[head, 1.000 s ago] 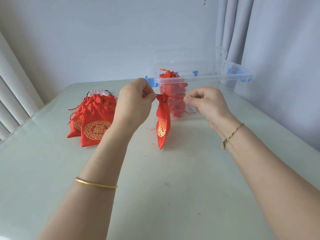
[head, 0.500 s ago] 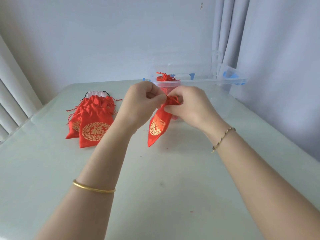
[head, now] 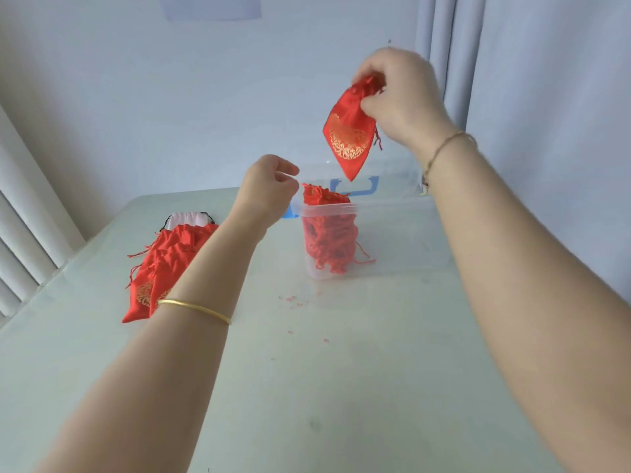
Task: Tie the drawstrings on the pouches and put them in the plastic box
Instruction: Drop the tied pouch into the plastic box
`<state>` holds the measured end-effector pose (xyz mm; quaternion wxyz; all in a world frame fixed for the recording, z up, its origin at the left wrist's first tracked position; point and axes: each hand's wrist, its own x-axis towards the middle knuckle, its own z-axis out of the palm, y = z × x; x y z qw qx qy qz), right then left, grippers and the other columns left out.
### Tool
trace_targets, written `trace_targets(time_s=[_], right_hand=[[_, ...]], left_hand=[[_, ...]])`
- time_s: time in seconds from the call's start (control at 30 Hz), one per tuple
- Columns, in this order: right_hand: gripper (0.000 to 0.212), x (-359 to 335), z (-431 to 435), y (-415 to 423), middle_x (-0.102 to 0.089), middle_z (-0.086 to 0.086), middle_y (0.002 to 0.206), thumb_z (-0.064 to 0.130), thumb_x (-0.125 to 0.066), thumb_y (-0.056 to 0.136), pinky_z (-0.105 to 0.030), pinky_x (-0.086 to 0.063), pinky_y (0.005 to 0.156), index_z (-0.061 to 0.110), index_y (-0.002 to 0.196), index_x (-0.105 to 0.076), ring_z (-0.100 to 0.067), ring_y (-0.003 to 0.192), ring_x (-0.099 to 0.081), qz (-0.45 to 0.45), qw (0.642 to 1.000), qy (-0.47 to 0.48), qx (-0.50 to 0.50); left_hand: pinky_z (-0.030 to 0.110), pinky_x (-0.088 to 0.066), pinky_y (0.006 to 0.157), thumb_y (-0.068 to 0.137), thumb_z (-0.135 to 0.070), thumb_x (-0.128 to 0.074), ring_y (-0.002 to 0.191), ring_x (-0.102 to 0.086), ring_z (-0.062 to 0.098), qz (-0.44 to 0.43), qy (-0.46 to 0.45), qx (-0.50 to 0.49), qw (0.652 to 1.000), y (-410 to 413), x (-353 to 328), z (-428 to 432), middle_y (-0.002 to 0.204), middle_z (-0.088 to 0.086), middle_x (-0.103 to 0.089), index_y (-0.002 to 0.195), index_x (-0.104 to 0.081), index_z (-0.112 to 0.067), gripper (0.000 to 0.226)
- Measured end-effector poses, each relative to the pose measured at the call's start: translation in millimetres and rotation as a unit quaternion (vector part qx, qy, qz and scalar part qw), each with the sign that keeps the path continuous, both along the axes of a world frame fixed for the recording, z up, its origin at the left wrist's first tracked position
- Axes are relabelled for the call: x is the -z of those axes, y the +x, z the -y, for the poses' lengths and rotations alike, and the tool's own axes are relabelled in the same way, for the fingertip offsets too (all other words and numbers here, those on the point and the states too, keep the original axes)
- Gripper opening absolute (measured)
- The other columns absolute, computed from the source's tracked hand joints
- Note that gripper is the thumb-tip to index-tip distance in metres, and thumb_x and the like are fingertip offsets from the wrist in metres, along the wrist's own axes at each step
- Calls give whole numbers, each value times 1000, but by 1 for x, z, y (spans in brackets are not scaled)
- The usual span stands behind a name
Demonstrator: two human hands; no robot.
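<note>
**Head view.** My right hand (head: pixel 399 97) pinches the gathered neck of a red drawstring pouch (head: pixel 348 131), raised over the clear plastic box (head: pixel 328 209). The pouch hangs with its long axis near vertical, neck up and pointed corner down, and the corner is apart from the box's open top. My left hand (head: pixel 269 189) hovers just beside the box's left rim. Its fingers are curled in, with nothing visible between them. Tied pouches (head: pixel 329 240) fill the box's near-left part up to the rim. A stack of red pouches (head: pixel 164 264) lies on the worktop (head: pixel 341 370), well to the left. By my judgement the right hand is the one to act: the box lies below the pouch, so the coming move is a descent and release.
</note>
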<state>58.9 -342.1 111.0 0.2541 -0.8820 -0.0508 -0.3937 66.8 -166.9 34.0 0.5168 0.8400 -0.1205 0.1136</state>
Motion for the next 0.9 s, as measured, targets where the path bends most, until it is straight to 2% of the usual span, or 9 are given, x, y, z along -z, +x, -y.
trace_targets(time_s=[0.13,0.27,0.4,0.53,0.6,0.67,0.73,0.8,0.9], right_hand=[[40,26,-23,39,-68,-7,103,0,-45,70,-32,-46,84,18,97,-70,-27,99,-60,-71,986,-144,-36],[49,49,-41,43,-63,-5,118,-9,-36,81,-29,-47,88,16,109,-68,-25,108,-58,-285,927,-229,-79],[51,39,-41,34,-60,-8,123,-11,-30,83,-29,-44,89,11,114,-64,-25,112,-55,-342,919,-185,-60],[39,34,-40,35,-65,-14,103,-1,-38,83,-35,-52,75,3,110,-65,-29,89,-61,-368,919,-128,-56],[35,39,-44,39,-64,-17,115,11,-45,83,-43,-53,88,2,111,-64,-34,104,-61,-410,901,-131,-44],[26,46,-48,41,-64,-12,112,20,-50,85,-41,-50,91,6,100,-66,-30,103,-60,-455,879,-140,-34],[16,50,-50,42,-59,-8,92,20,-48,87,-35,-47,80,13,80,-61,-27,84,-56,-493,861,-122,-38],[20,51,-50,40,-54,-4,82,20,-45,86,-32,-40,71,17,74,-60,-23,72,-49,-504,858,-87,-47],[29,49,-47,40,-62,-4,106,25,-36,87,-35,-37,82,15,95,-62,-23,98,-51,-466,882,-18,-70]], left_hand=[[32,-51,69,85,-3,-45,82,-53,20,-13,-12,-24,1000,17,8,-4,98,5,-56,104,-55,-16,25],[21,-34,46,87,-6,-44,79,-53,20,-29,5,-39,999,28,15,-14,102,2,-54,113,-54,-15,29],[20,-33,46,88,-7,-44,78,-54,19,-34,6,-44,998,32,17,-23,107,2,-55,114,-53,-17,29],[24,-44,54,87,-5,-44,82,-53,19,-27,7,-31,999,30,18,-23,110,5,-53,113,-54,-15,30],[33,-51,69,86,-4,-44,85,-52,19,-22,4,-26,999,29,19,-22,111,7,-53,112,-55,-14,30],[35,-52,75,86,-4,-45,86,-52,18,-22,4,-24,999,29,19,-23,111,7,-53,111,-55,-14,29],[34,-52,74,86,-4,-45,86,-52,18,-20,5,-23,1000,28,18,-23,110,6,-53,110,-56,-14,29],[28,-49,64,87,-5,-44,83,-52,18,-21,5,-21,1000,28,16,-23,108,4,-53,109,-56,-15,28],[21,-39,50,88,-7,-44,78,-53,18,-27,10,-22,999,27,15,-23,104,2,-53,106,-55,-17,25]])
